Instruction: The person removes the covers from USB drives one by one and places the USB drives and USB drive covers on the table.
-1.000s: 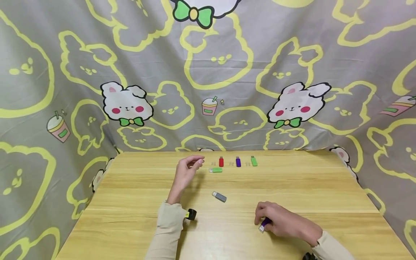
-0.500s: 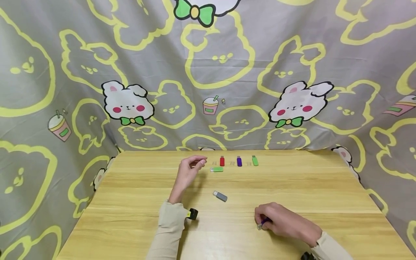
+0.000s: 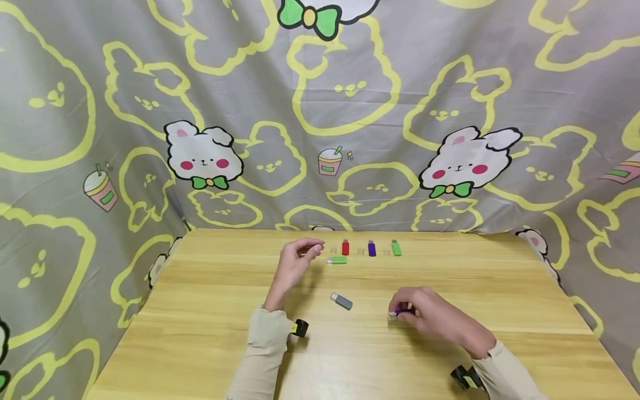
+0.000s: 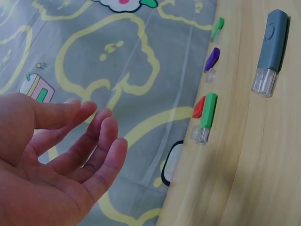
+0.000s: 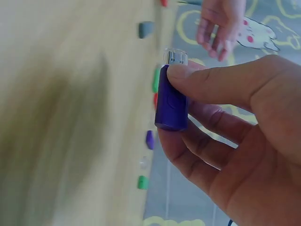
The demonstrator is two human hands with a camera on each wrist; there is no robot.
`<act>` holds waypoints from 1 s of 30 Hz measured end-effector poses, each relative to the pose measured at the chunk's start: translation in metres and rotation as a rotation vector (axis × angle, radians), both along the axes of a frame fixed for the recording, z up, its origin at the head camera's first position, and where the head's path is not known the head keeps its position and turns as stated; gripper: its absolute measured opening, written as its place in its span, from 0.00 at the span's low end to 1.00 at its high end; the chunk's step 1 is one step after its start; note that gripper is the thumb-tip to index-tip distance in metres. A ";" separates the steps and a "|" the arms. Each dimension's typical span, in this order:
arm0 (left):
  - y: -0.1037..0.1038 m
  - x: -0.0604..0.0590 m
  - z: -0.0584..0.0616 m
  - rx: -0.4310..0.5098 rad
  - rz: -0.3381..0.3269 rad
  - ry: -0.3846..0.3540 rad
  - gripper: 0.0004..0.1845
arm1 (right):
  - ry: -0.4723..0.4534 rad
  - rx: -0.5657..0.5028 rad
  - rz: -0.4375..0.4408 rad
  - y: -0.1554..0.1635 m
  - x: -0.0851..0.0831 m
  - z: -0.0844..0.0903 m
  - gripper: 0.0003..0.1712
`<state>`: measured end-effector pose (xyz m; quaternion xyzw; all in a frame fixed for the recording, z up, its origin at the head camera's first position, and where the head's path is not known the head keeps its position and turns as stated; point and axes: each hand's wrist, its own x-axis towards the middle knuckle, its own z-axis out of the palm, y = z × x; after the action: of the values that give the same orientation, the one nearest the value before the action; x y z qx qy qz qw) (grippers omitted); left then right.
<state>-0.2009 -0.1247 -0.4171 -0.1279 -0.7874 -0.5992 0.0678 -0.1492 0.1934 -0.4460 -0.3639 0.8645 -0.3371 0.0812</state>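
Item: purple USB drive (image 5: 171, 100), clear cap on, pinched by right hand (image 3: 425, 314) fingers above the table (image 3: 200, 344). Left hand (image 3: 295, 261) empty, fingers loosely spread. Handling: keep the pinch mid-body, drive level, clear of the grey drive (image 3: 342, 301).

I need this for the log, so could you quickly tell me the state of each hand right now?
Left hand: open, fingers relaxed, holding nothing.
Right hand: pinching the purple USB stick between thumb and fingers.
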 end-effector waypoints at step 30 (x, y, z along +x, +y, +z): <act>0.008 -0.020 -0.034 0.030 -0.043 -0.023 0.10 | 0.182 -0.322 -0.254 -0.058 -0.053 0.034 0.11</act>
<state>-0.2210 -0.1171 -0.4507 -0.1369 -0.7761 -0.6137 0.0480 -0.2026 0.1359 -0.4118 -0.2892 0.8421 -0.4442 -0.0994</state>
